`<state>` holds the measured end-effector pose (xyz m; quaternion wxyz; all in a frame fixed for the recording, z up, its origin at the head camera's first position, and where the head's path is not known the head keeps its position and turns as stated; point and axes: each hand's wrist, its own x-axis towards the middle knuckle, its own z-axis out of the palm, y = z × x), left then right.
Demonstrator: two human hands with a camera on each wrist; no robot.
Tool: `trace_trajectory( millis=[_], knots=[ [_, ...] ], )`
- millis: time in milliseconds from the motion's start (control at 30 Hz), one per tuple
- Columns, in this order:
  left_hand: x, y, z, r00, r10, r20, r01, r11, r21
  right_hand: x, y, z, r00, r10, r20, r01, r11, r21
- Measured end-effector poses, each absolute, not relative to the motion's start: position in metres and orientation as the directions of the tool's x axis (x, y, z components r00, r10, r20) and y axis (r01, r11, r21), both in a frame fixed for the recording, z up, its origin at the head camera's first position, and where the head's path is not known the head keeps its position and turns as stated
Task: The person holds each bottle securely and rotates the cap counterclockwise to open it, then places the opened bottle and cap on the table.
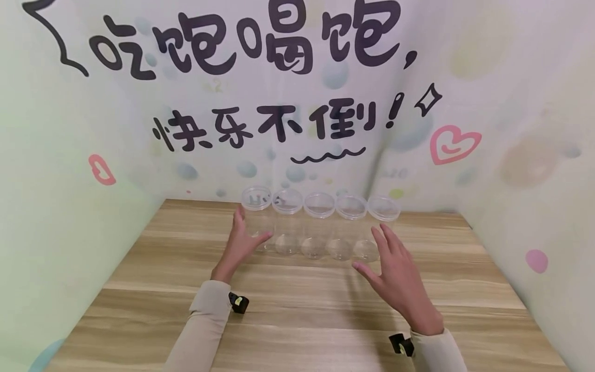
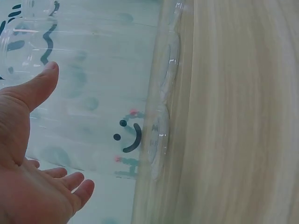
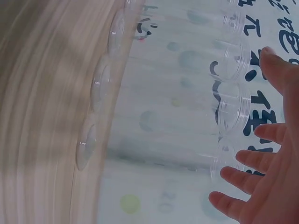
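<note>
Lettered wall (image 1: 502, 103) behind, wood-grain table (image 1: 302, 305). Head view: five clear jars (image 1: 317, 230) side by side near the table's back edge, upright, long axes vertical, round tops (image 1: 319, 205) up. Left hand (image 1: 243, 244) spread wide at the left end, right hand (image 1: 398, 274) likewise at the right; contact can't tell. Left wrist: rounded bases (image 2: 160, 140) on table, smiley (image 2: 128, 137) showing through. Right wrist: jars see-through, glossy; fingers (image 3: 252, 161) spread beside tops.
</note>
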<state>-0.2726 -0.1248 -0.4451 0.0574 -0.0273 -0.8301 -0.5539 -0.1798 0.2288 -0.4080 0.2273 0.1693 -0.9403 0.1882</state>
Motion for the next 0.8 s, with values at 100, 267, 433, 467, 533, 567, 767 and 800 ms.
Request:
trace_trajectory(
  millis=[100,267,433,467,533,567,767,800],
  knots=[
    [-0.277,-0.123,-0.448,-0.992,-0.015,0.125,0.111,0.362,0.926,-0.181,0.226,-0.407,-0.839,-0.231,0.493,-0.405,0.869,-0.283],
    [-0.282,-0.119,-0.450,-0.988,-0.058,0.143,0.115,0.339,0.934,-0.182,0.223,-0.405,-0.828,-0.235,0.509,-0.420,0.861,-0.287],
    [-0.283,-0.120,-0.451,-0.978,-0.100,0.182,0.138,0.340,0.930,-0.184,0.221,-0.403,-0.818,-0.246,0.520,-0.436,0.855,-0.282],
    [-0.282,-0.120,-0.450,-0.978,-0.105,0.180,0.135,0.345,0.929,-0.184,0.220,-0.403,-0.816,-0.249,0.522,-0.440,0.853,-0.280],
    [-0.280,-0.121,-0.449,-0.978,-0.109,0.178,0.128,0.363,0.923,-0.185,0.219,-0.402,-0.812,-0.256,0.525,-0.448,0.849,-0.279],
    [-0.279,-0.122,-0.449,-0.978,-0.110,0.178,0.126,0.368,0.921,-0.185,0.218,-0.402,-0.811,-0.258,0.525,-0.451,0.848,-0.280],
    [-0.273,-0.124,-0.442,-0.974,-0.112,0.198,0.144,0.374,0.916,-0.188,0.215,-0.401,-0.802,-0.266,0.535,-0.465,0.840,-0.279],
    [-0.271,-0.124,-0.441,-0.972,-0.115,0.206,0.150,0.374,0.915,-0.188,0.215,-0.401,-0.800,-0.267,0.537,-0.466,0.840,-0.278]
  ],
)
